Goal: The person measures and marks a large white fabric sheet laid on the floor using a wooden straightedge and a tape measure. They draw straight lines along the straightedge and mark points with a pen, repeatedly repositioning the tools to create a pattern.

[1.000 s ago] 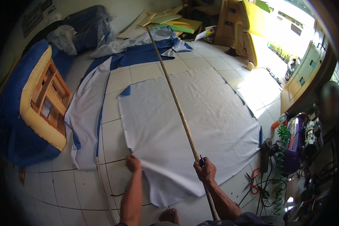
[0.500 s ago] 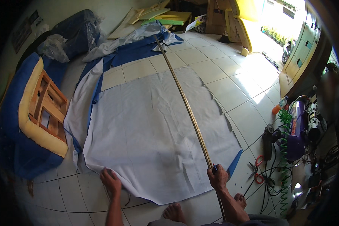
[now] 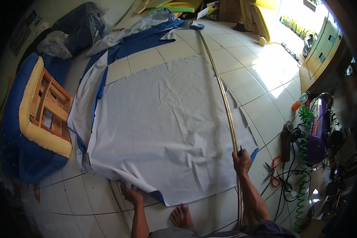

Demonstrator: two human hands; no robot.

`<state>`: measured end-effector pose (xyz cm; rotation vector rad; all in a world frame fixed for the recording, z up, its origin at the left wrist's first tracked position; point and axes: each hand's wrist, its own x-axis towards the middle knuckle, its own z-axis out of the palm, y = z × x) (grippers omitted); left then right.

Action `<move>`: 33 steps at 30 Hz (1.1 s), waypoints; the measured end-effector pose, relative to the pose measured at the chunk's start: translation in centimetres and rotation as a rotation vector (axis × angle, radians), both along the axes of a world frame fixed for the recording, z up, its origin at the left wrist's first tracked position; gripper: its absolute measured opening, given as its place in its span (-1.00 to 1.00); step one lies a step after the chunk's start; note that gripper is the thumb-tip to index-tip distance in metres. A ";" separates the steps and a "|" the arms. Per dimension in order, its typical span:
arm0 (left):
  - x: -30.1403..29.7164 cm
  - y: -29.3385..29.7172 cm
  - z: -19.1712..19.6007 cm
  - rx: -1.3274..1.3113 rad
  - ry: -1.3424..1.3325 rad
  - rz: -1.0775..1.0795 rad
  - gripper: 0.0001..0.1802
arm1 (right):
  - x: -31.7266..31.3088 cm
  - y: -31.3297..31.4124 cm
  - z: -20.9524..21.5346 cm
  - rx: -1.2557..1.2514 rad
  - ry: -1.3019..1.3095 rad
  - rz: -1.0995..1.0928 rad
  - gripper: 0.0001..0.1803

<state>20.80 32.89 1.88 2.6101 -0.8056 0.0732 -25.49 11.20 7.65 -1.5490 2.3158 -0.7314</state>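
A large sheet of fabric [image 3: 146, 127], pale grey on top and blue underneath, lies over the floor tiles. My left hand [image 3: 131, 194] is closed on its near edge, which is lifted and shows blue; the fingertips are partly hidden by the fabric. My right hand [image 3: 242, 162] grips a long, thin brass-coloured rod [image 3: 223, 97] that runs from beside my body across the right side of the sheet to the floor beyond. A small dark pen-like piece [image 3: 240, 150] sticks up from the same hand. A blue corner of fabric [image 3: 254, 154] shows beside that hand.
Red-handled scissors [image 3: 275, 170], cables and a purple air compressor [image 3: 317, 146] with a green coiled hose [image 3: 304, 170] stand at right. A blue upholstered piece with a wooden frame [image 3: 53, 107] is at left. More blue fabric [image 3: 139, 44] lies beyond; my bare foot [image 3: 181, 217] is close by.
The rod has swung to the right, and my right hand has moved right and farther forward with it. My left hand has shifted right and nearer, and the fabric's near edge has lifted.
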 end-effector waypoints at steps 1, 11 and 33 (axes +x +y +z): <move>0.6 -1.0 0.1 0.117 0.014 0.030 -0.14 | -0.2 -1.2 0.2 0.010 -0.003 -0.002 -0.56; 7.8 5.6 -1.7 -0.052 0.186 0.041 -0.52 | -1.3 -16.2 1.4 0.096 0.070 0.047 -0.49; -7.0 1.5 4.8 0.338 0.055 -0.760 -0.30 | -9.2 -9.6 2.8 -0.014 0.417 0.099 -0.70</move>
